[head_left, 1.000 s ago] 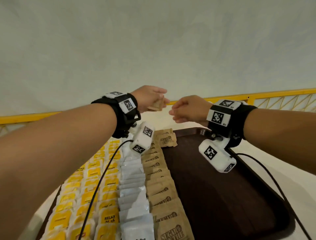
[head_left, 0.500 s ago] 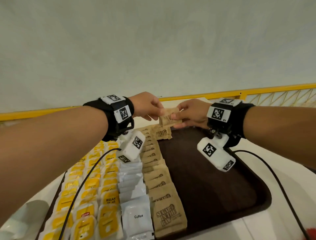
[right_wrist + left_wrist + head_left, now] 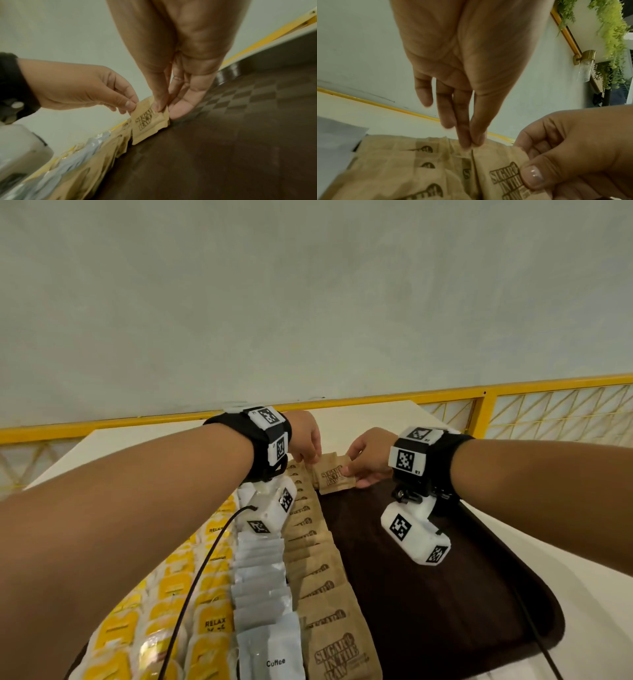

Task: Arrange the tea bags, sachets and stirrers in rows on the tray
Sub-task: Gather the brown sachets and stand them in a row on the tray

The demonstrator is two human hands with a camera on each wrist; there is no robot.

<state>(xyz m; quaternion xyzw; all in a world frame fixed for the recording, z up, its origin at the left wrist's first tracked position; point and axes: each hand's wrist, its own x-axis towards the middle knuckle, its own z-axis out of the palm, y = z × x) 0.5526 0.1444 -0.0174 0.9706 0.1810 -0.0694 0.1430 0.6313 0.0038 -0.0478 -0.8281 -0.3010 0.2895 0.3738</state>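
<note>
Head view: both hands are pinching one brown sugar sachet [image 3: 334, 475] at the tray's [image 3: 428, 611] far end. Left wrist view: the left hand [image 3: 467, 81] is nipping its top edge. Right wrist view: the right hand [image 3: 173, 75] is gripping its right side.

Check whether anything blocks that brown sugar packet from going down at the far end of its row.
Nothing visible does. Both hands, left and right, pinch the packet just above the brown row's far end; the dark tray beside it is bare.
</note>
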